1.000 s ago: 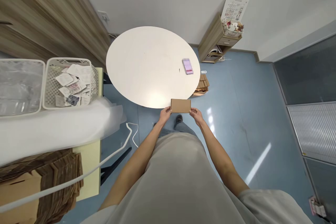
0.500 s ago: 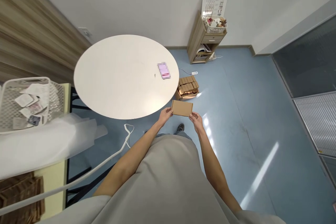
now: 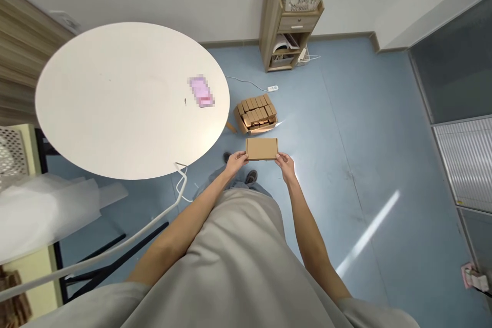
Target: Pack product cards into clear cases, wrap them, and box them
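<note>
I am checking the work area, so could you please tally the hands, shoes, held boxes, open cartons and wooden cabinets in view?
Left hand and right hand: 2
Left shoe and right shoe: 2
Held cardboard box: 1
Open carton: 1
Wooden cabinet: 1
Total: 7

The blue floor [image 3: 330,174] to the right of the right hand [image 3: 286,165] afforded a wide lateral passage. An open carton [image 3: 241,123], packed with small boxes, obstructed the low path beyond the held box [image 3: 262,148]. The round desk [image 3: 126,102] bounded the left side; a white pole [image 3: 146,229] crossed the approach left of the left forearm [image 3: 184,225].
</note>
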Demonstrator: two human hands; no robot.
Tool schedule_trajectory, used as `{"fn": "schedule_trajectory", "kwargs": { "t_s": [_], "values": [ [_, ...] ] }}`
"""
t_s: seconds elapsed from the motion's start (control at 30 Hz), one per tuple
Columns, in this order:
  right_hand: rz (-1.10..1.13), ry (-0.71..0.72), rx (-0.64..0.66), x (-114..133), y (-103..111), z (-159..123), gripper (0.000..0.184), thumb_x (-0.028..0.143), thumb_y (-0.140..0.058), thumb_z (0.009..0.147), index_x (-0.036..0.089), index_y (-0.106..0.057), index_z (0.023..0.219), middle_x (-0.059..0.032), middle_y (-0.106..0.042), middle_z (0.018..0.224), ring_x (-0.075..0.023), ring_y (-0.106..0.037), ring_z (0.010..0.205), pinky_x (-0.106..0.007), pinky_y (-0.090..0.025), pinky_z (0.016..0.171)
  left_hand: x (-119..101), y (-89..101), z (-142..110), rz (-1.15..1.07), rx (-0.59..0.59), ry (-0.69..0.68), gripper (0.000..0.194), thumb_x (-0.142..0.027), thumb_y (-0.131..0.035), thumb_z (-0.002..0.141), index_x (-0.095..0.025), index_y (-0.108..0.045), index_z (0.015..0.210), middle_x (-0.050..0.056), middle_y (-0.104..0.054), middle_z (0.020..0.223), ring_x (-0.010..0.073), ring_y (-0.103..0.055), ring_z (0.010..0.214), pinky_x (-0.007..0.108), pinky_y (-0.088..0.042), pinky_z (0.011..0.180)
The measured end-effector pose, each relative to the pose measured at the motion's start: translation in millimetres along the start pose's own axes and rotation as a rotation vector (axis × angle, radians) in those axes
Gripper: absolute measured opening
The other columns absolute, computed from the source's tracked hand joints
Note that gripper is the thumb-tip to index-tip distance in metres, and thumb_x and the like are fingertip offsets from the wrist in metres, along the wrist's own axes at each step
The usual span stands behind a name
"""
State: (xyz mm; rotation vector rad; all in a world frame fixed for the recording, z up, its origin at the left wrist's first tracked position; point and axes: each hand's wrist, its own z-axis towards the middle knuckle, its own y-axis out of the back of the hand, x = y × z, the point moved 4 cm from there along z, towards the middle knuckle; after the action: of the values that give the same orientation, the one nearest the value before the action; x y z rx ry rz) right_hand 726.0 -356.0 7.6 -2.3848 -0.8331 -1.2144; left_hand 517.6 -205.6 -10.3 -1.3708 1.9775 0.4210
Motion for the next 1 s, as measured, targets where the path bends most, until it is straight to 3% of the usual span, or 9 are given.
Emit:
{"fn": "schedule_trajectory", "kwargs": {
  "t_s": [0.2,0.4,0.63,0.7,0.8,0.87,1.0],
  "values": [
    [-0.135,-0.018,-0.027,24.5,-11.3,38.9,0.05,0.059,-0.083,0.08,0.021,-0.074,0.111,-0.0125,-0.074,0.132,-0.0265,-0.066,0.128,-0.041,-0.06,0.103,-17.5,-14.2,47.7,0.078,-0.012,0.079,0.02,-0.033,-0.084,0.083,-0.016,-0.076,0.09,0.009,-0.081,0.098,0.0263,-0.077,0.106,0.041,-0.063,0.101],
    [-0.265,-0.055,-0.113,59.0,-26.3,89.3,0.046,0.061,-0.083,0.077,0.02,-0.073,0.097,-0.0081,-0.078,0.113,-0.0219,-0.07,0.111,-0.031,-0.062,0.086,-46.9,-28.9,93.7,0.157,-0.047,0.203,0.02,-0.032,-0.086,0.087,-0.018,-0.075,0.077,0.004,-0.071,0.067,0.0217,-0.076,0.075,0.037,-0.066,0.087],
    [-0.328,-0.187,-0.127,91.6,-36.9,148.5,0.049,0.058,-0.091,0.076,0.021,-0.06,0.073,-0.0026,-0.074,0.081,-0.0185,-0.074,0.085,-0.025,-0.059,0.073,-75.6,-27.1,133.4,0.051,-0.009,0.265,0.017,-0.029,-0.089,0.086,-0.016,-0.078,0.088,0.009,-0.078,0.083,0.0202,-0.076,0.078,0.038,-0.066,0.09],
    [-0.322,-0.212,-0.105,101.1,-35.7,159.7,0.047,0.056,-0.093,0.076,0.021,-0.061,0.075,-0.0027,-0.075,0.082,-0.0189,-0.075,0.083,-0.026,-0.059,0.074,-80.4,-26.4,140.9,-0.005,0.031,0.283,0.018,-0.027,-0.09,0.085,-0.016,-0.079,0.094,0.01,-0.08,0.093,0.0196,-0.076,0.082,0.038,-0.065,0.093],
    [-0.333,-0.266,-0.037,114.7,-31.9,174.4,0.043,0.05,-0.094,0.075,0.021,-0.071,0.096,-0.0022,-0.079,0.089,-0.0185,-0.076,0.081,-0.027,-0.058,0.076,-83.1,-28.6,149.4,-0.053,0.061,0.327,0.022,-0.028,-0.091,0.085,-0.017,-0.079,0.099,0.011,-0.081,0.101,0.0189,-0.076,0.088,0.035,-0.064,0.094],
    [-0.358,-0.324,0.034,121.6,-30.3,184.7,0.043,0.047,-0.093,0.076,0.022,-0.073,0.105,-0.0021,-0.081,0.091,-0.0184,-0.077,0.081,-0.027,-0.057,0.077,-83.1,-31.9,155.0,-0.078,0.018,0.344,0.024,-0.031,-0.091,0.085,-0.017,-0.078,0.1,0.011,-0.081,0.103,0.0192,-0.076,0.094,0.034,-0.063,0.095],
    [-0.396,-0.438,0.08,127.6,-31.2,207.3,0.031,0.04,-0.091,0.078,0.021,-0.07,0.091,-0.0027,-0.08,0.085,-0.0175,-0.076,0.076,-0.026,-0.056,0.073,-80.2,-45.6,166.6,-0.174,-0.172,0.368,0.045,-0.032,-0.092,0.086,-0.016,-0.072,0.122,0.012,-0.079,0.108,0.0202,-0.077,0.098,0.035,-0.063,0.096]
  ]
}}
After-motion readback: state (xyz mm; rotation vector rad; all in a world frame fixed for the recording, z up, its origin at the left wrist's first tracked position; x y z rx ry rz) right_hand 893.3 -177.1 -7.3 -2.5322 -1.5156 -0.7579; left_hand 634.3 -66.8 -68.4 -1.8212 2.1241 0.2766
